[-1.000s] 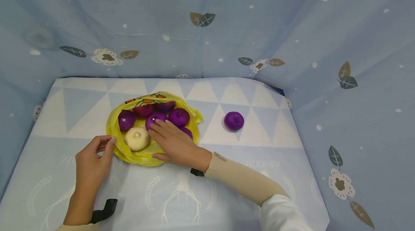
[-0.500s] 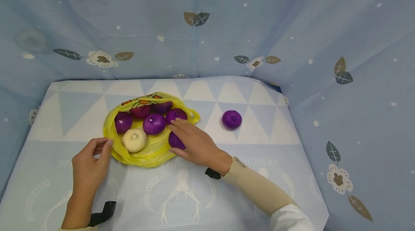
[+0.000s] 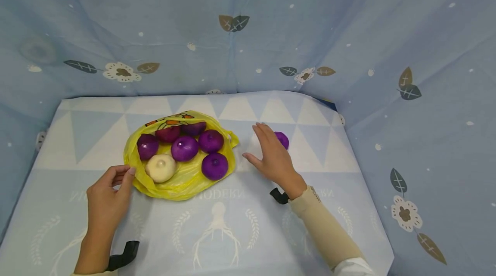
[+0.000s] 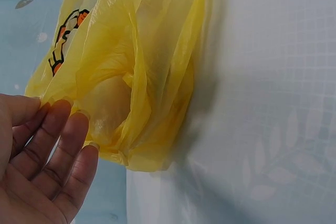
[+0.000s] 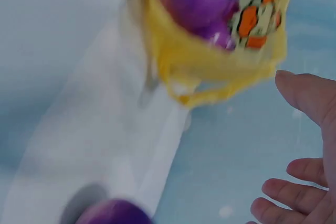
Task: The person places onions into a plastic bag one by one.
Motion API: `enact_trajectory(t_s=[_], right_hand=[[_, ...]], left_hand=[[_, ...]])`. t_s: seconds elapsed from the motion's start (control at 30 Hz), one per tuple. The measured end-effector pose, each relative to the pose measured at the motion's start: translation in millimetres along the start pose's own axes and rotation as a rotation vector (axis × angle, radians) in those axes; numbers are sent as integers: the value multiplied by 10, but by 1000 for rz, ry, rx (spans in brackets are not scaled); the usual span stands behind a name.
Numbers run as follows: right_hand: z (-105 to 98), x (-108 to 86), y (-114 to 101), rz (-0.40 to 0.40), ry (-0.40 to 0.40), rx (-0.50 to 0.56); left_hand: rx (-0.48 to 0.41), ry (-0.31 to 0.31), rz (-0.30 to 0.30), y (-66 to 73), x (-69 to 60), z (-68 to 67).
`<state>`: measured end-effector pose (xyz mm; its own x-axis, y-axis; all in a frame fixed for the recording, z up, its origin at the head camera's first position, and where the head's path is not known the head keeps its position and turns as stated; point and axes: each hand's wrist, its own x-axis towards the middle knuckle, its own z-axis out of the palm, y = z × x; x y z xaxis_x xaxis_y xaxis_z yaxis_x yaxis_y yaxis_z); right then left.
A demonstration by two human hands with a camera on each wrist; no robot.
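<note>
A yellow plastic bag (image 3: 178,192) lies spread open on the table in the head view. Inside it are several round purple onions (image 3: 184,148) and a pale cream onion (image 3: 160,168). At the bag's left rim, my left hand (image 3: 108,196) pinches the plastic between thumb and index finger; in the left wrist view the other fingers lie against the yellow film. My right hand (image 3: 273,155) hovers right of the bag with fingers extended and thumb spread, holding nothing. It partly hides a lone purple onion (image 3: 283,139), whose top also shows in the right wrist view.
The table (image 3: 217,233) has a cloth printed with triangles and antlers. Blue patterned curtains (image 3: 174,30) hang behind it and along both sides. A dark blue corner (image 3: 326,103) shows at the table's back right.
My right hand has left the onions in the bag and moved right to the lone purple onion. An onion it covered now shows at the bag's right side. My left hand stays at the rim.
</note>
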<state>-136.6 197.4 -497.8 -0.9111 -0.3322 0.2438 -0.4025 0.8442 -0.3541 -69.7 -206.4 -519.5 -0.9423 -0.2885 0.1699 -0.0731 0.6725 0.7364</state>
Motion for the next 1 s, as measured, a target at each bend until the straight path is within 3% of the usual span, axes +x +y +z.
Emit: enact_trajectory(t_s=[0.27, 0.6, 1.0], right_hand=[[-23, -86, 360, 193, -28, 27], [77, -139, 627, 289, -64, 17], [146, -236, 746, 391, -128, 75]], left_hand=[[20, -8, -14, 28, 8, -8], [16, 2, 8, 40, -8, -15], [14, 8, 17, 31, -14, -10]])
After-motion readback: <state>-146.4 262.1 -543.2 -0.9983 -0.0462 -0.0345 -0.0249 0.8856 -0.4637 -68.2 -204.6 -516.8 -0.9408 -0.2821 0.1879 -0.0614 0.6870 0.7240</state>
